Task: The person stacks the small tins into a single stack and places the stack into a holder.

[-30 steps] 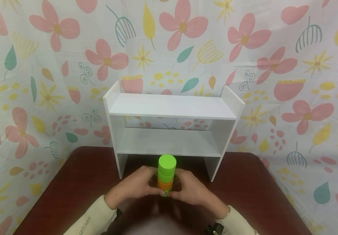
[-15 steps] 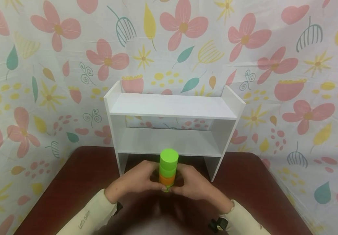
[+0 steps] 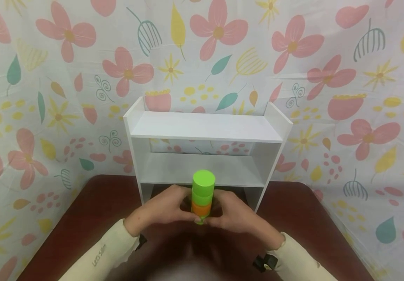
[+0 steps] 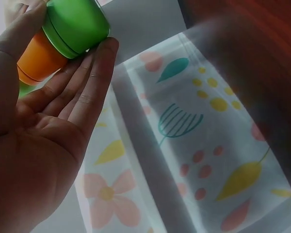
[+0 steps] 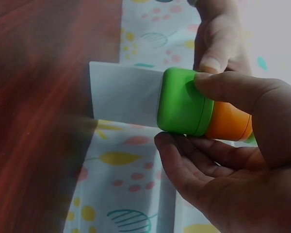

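Note:
A green and orange cylindrical container [image 3: 203, 185] stands nearly upright between my two hands, above the table in front of the white shelf. It has an orange band [image 3: 201, 209] between green sections. My left hand [image 3: 162, 207] holds its left side, thumb near its lower end and fingers curved behind it. From the right side my right hand [image 3: 235, 214] grips it the same way. In the right wrist view, that thumb presses the green end [image 5: 184, 102] while the fingers lie along the opposite side. In the left wrist view, the left fingers touch the green part [image 4: 77, 24].
A white shelf unit [image 3: 205, 127] with two boards stands on the dark red-brown table [image 3: 65, 234], just beyond my hands. Its middle board [image 3: 174, 168] lies behind the container. A flower-printed cloth [image 3: 82, 86] hangs behind and at both sides.
Both hands have raised the container and carried it slightly forward, toward the shelf. Its green top now overlaps the middle board in the head view. The shelf has not moved.

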